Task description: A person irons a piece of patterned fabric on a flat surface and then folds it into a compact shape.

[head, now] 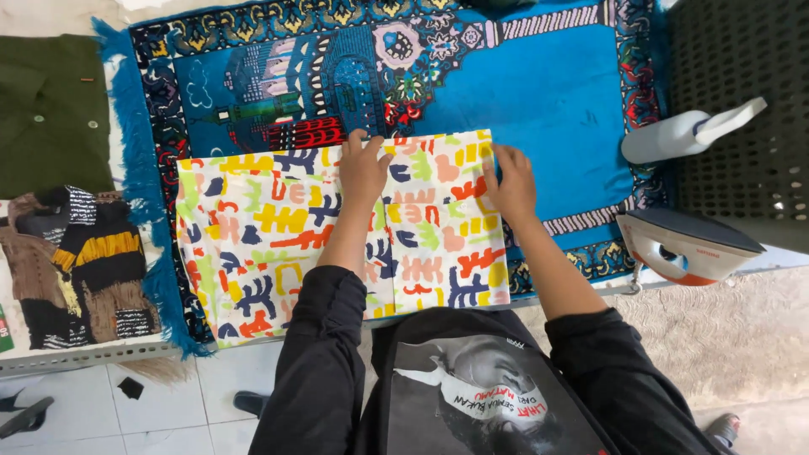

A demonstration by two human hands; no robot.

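blue patterned rug (548, 101) under colourful folded cloth (253, 244)

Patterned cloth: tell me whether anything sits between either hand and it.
Nothing visible does. The left hand lies flat on the patterned cloth near its top edge, and the right hand presses its right corner; the iron stands apart, to the right.

open blue rug (548, 101) ahead, spray bottle (674, 135) and iron (687, 244) blocking right, folded clothes (72, 261) left
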